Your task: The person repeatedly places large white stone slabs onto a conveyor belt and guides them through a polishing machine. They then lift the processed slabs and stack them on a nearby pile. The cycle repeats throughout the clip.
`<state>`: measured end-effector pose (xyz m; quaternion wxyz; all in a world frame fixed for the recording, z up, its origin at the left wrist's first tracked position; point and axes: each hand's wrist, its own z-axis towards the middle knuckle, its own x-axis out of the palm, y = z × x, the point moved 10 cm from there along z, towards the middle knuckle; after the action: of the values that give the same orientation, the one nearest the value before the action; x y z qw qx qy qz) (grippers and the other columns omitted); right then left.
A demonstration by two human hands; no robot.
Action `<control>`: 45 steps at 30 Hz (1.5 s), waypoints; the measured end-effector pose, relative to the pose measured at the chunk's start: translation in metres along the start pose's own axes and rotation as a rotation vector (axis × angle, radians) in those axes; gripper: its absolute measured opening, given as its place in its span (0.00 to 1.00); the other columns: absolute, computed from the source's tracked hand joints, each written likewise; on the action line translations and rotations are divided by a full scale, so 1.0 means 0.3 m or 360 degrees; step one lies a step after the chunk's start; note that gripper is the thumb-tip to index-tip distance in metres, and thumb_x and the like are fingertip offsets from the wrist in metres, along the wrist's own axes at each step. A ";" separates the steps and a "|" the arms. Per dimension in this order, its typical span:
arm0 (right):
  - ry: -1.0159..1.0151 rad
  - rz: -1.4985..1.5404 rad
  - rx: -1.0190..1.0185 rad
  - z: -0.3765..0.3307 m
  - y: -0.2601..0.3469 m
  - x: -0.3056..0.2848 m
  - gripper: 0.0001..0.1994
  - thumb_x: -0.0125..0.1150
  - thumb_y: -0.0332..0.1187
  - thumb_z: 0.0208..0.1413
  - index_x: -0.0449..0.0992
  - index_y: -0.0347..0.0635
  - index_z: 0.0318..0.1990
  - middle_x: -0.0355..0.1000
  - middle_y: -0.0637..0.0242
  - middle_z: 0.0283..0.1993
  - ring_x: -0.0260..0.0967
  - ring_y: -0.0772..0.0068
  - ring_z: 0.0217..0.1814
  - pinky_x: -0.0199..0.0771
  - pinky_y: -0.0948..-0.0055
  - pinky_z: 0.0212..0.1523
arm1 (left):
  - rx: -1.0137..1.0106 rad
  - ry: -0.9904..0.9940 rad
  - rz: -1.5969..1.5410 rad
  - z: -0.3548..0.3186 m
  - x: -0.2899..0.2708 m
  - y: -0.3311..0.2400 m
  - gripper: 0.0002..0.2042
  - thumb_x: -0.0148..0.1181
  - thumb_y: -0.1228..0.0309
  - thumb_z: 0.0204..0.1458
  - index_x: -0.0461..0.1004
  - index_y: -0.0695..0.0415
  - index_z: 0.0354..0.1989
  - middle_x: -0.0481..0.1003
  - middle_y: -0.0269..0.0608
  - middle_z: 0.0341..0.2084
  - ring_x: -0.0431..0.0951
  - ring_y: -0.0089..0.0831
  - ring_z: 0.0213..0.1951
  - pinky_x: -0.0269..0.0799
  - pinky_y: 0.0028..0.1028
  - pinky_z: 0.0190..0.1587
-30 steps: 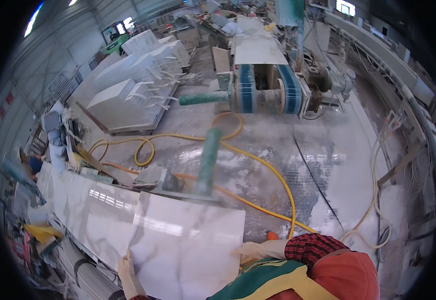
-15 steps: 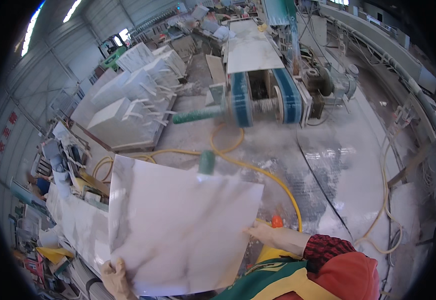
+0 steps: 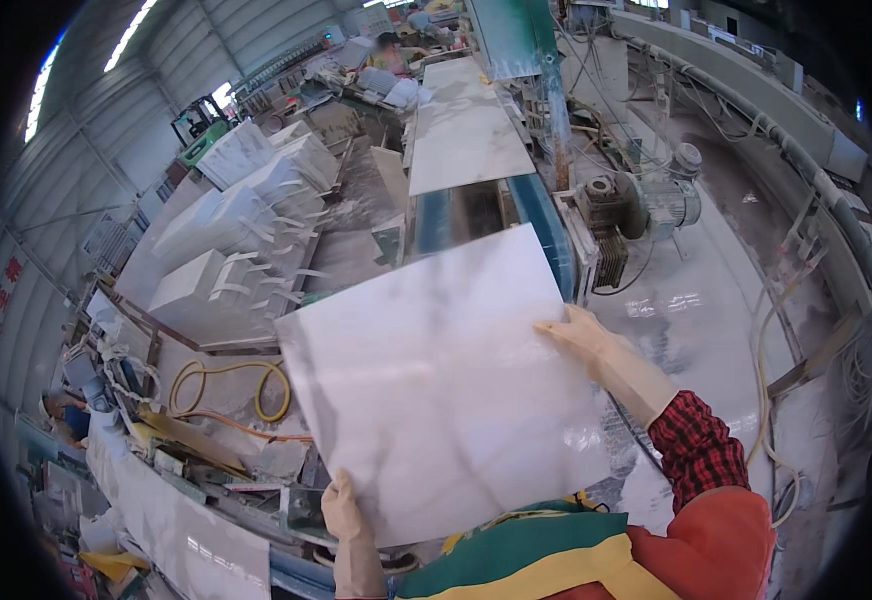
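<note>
I hold a square white marble slab (image 3: 446, 390) with grey veins, tilted in front of me. My left hand (image 3: 346, 510) is closed on its near left edge, thumb over the upper face. My right hand (image 3: 584, 338) grips the right edge with the thumb on top; its other fingers are partly hidden. The slab's far corner overlaps the near end of the conveyor in view, and I cannot tell whether it touches. Blue belts (image 3: 546, 215) run along the conveyor, and another pale slab (image 3: 466, 135) lies on it farther back.
Strapped stacks of white slabs (image 3: 191, 290) stand at the left. A motor (image 3: 666, 205) sits beside the conveyor on the right. A yellow hose (image 3: 191, 385) coils on the floor. Another person (image 3: 68, 418) is at the far left, and one more (image 3: 388, 58) at the back.
The slab has swung counterclockwise and moved away from me toward the conveyor, with both hands still on it. My right arm now reaches farther forward. The view has shifted too.
</note>
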<state>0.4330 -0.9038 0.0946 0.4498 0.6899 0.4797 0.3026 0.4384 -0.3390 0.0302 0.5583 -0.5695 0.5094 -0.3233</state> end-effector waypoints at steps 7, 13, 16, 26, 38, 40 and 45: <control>-0.0206 -0.0183 0.0021 0.396 -0.297 -0.244 0.22 0.62 0.27 0.69 0.75 0.45 0.69 0.81 0.59 0.60 0.81 0.62 0.58 0.83 0.62 0.60 | -0.0086 0.0247 0.0953 0.156 0.450 -0.085 0.36 0.47 0.36 0.70 0.83 0.59 0.60 0.86 0.50 0.50 0.84 0.47 0.54 0.73 0.41 0.61; -0.0337 0.0264 0.0347 0.601 -0.280 -0.322 0.34 0.64 0.21 0.59 0.69 0.48 0.75 0.69 0.51 0.74 0.73 0.53 0.70 0.75 0.59 0.72 | -0.0041 0.0433 0.1099 0.444 0.785 -0.096 0.37 0.44 0.37 0.71 0.84 0.61 0.57 0.86 0.54 0.49 0.84 0.50 0.53 0.73 0.43 0.59; -0.0378 -0.0594 0.0079 0.575 -0.048 -0.302 0.36 0.64 0.21 0.59 0.69 0.49 0.77 0.68 0.45 0.74 0.71 0.45 0.72 0.72 0.56 0.74 | -0.0071 0.0610 0.1157 0.626 0.913 -0.071 0.38 0.43 0.36 0.70 0.83 0.63 0.56 0.84 0.59 0.49 0.83 0.56 0.54 0.72 0.46 0.60; -0.0551 -0.0719 0.0268 0.805 -0.029 -0.371 0.27 0.56 0.31 0.73 0.66 0.43 0.78 0.65 0.44 0.77 0.67 0.48 0.77 0.65 0.59 0.78 | -0.0115 0.0822 0.1162 0.822 1.182 -0.234 0.36 0.45 0.36 0.68 0.81 0.58 0.60 0.83 0.59 0.53 0.81 0.59 0.58 0.69 0.47 0.64; -0.0509 0.0740 0.0674 0.615 -0.269 -0.344 0.24 0.61 0.42 0.75 0.74 0.43 0.72 0.77 0.55 0.68 0.75 0.59 0.68 0.74 0.59 0.72 | -0.0203 0.0780 0.1118 0.941 1.304 -0.234 0.35 0.47 0.35 0.67 0.82 0.53 0.63 0.84 0.54 0.55 0.81 0.56 0.61 0.70 0.44 0.65; -0.0485 0.0587 0.0612 0.551 -0.346 -0.362 0.25 0.62 0.40 0.73 0.73 0.39 0.72 0.77 0.56 0.68 0.77 0.59 0.66 0.76 0.59 0.70 | -0.0196 0.0789 0.1136 0.977 1.332 -0.212 0.35 0.47 0.35 0.67 0.81 0.53 0.63 0.84 0.53 0.56 0.81 0.54 0.61 0.70 0.43 0.65; -0.0031 -0.0698 -0.0274 0.586 -0.259 -0.371 0.27 0.63 0.25 0.69 0.68 0.31 0.74 0.76 0.54 0.70 0.79 0.59 0.60 0.80 0.62 0.63 | -0.0259 0.0884 0.1008 1.026 1.378 -0.225 0.36 0.48 0.35 0.67 0.80 0.55 0.65 0.84 0.55 0.56 0.81 0.53 0.62 0.70 0.43 0.66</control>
<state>0.5122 -1.0553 -0.0470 0.5665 0.5311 0.5863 0.2307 0.8541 -0.6433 -0.0392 0.4249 -0.3183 0.8140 -0.2358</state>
